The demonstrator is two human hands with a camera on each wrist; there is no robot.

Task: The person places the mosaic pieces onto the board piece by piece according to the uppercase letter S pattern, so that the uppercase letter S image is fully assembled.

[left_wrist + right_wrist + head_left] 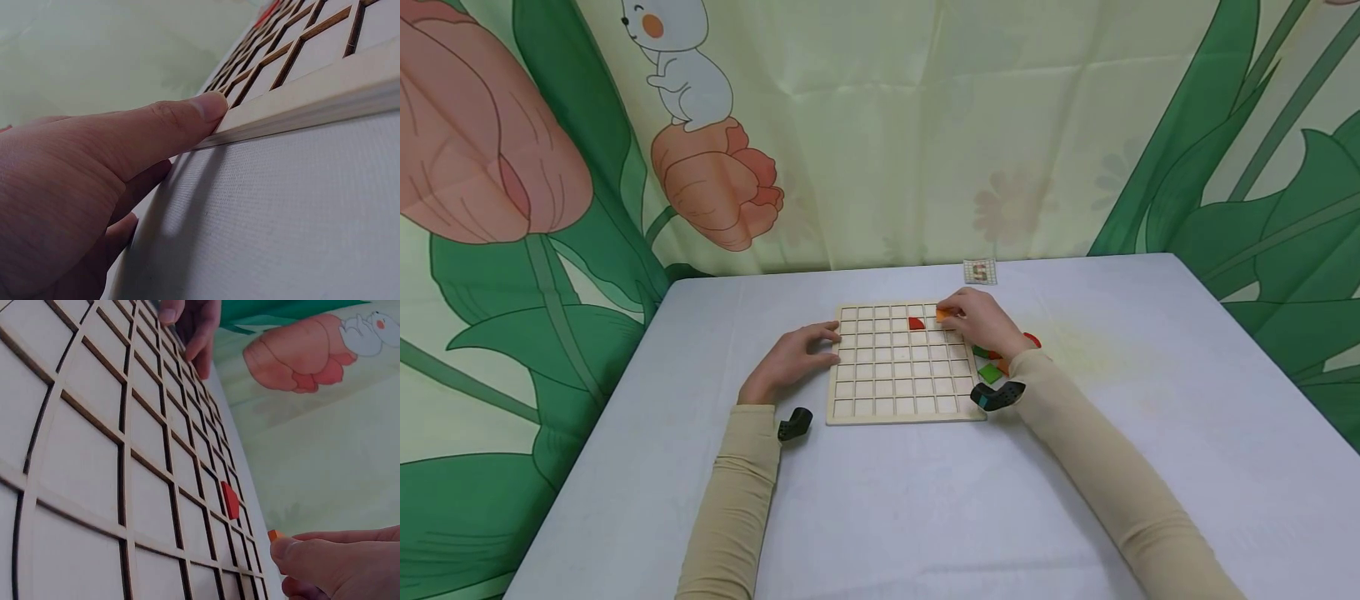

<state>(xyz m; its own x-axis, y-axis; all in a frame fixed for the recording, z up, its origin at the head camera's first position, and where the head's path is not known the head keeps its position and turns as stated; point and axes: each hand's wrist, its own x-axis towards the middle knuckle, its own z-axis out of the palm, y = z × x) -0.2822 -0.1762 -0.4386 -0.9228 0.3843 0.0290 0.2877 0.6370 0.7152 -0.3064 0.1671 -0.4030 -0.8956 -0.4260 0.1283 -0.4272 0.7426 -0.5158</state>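
Note:
A wooden grid board (887,367) lies flat on the white table. One red quarter-round piece (916,323) sits in a cell of its second row from the back. Over the board's back right corner, my right hand (983,318) pinches a small orange piece (942,315) between thumb and fingers; its full shape is hidden by them. At the left edge my left hand (797,357) rests against the frame, thumb (211,106) at the rim and fingers loosely extended. Partly under the right forearm lie several loose pieces, including a green square (990,373) and a red one (1032,340).
A small printed card (980,272) with a grid pattern lies at the table's back edge, behind the board. A patterned curtain (880,150) hangs directly behind the white table (880,500). Each wrist wears a black camera (997,395).

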